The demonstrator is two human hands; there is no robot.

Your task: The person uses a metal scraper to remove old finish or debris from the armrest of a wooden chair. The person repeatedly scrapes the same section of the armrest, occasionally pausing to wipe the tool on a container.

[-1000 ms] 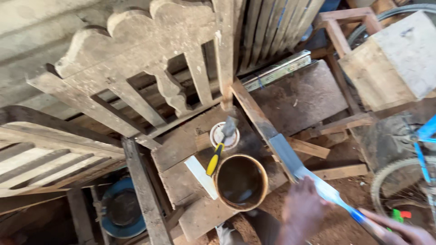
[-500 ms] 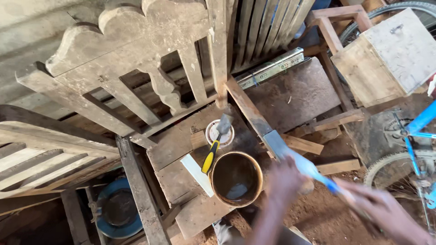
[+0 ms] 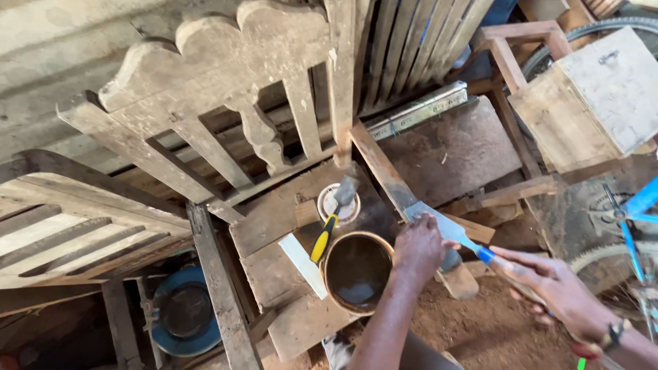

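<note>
Setting: cluttered woodworking yard, sawdust-strewn dirt floor (image 3: 493, 329), rough plank bench (image 3: 274, 226) among stacked carved chair frames (image 3: 219, 82).
Right hand (image 3: 555, 288): closed around the handle of a blue-collared putty knife (image 3: 456, 233), blade reaching up-left toward the bench edge.
Left hand (image 3: 418, 247): fingers curled down onto the knife blade, touching it; just beside the rim of the tin.
Tin: round brown tin (image 3: 358, 270) of dark liquid, open, standing near the front corner of the bench.
Nearby: yellow-handled scraper (image 3: 330, 223) lying with its blade across a small white lid (image 3: 329, 204); white strip (image 3: 303, 266) just left of the tin; blue basin (image 3: 184, 312) below the bench; wooden box (image 3: 596, 96) and blue bicycle (image 3: 630, 219) at right.
Risk, cut: bare left fingers on the blade edge; likely nick if the right hand pulls the knife while they press.
Risk, spill: left wrist close to the open tin near the bench corner; probable knock and tip onto the dirt from a sideways jerk.
Risk, contamination: sawdust all around; likely grit in the liquid if the blade touches the floor.
Unclear: whether anything coats the blade, too small to tell.
</note>
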